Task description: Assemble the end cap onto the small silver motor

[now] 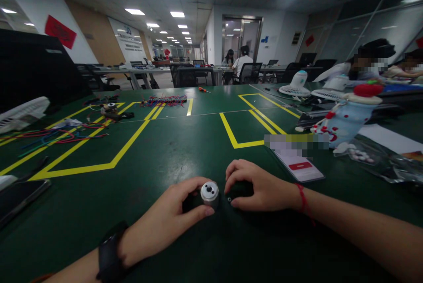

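Observation:
A short silver metal cylinder (209, 195) with small dark holes in its top face stands upright on the green table. My left hand (180, 206) is closed around its left side, thumb in front and fingers behind. Just right of the cylinder, my right hand (253, 186) rests on the table with its fingers curved and spread from the thumb. A tiny ring-like part (229, 199) lies beside the tip of the right thumb; whether the thumb touches it is hard to tell. Nothing shows between the right fingers.
A phone (302, 164) lies beyond my right wrist, near a light-blue bottle (350, 117) and a plastic bag (363, 157). Wires (62, 133) and a dark phone (23, 199) are at left. Yellow tape (79, 171) marks the green table (178, 142). Other people sit behind.

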A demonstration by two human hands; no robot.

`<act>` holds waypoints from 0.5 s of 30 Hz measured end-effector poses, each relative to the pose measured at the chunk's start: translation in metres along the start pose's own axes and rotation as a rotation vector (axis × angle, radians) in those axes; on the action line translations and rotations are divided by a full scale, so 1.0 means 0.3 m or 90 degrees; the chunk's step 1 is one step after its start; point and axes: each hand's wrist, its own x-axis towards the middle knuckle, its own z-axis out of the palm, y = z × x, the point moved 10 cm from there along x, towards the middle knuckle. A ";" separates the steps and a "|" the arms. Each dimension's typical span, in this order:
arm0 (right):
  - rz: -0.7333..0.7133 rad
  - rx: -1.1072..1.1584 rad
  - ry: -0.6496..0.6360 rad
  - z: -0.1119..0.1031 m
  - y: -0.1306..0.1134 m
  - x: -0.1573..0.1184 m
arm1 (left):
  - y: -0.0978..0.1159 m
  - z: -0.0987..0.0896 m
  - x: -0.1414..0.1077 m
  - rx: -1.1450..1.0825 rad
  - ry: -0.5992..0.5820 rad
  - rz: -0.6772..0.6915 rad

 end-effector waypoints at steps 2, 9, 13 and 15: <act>-0.005 -0.025 0.016 0.003 -0.020 0.005 | 0.005 -0.002 0.003 0.001 0.001 0.004; -0.013 0.031 0.200 -0.069 -0.118 0.042 | 0.005 0.003 0.006 -0.001 0.002 -0.002; -0.029 0.021 0.169 -0.036 -0.155 0.056 | -0.007 -0.002 0.005 0.018 0.018 -0.010; -0.026 0.004 0.169 -0.030 -0.157 0.055 | -0.007 0.001 0.007 0.022 0.012 -0.007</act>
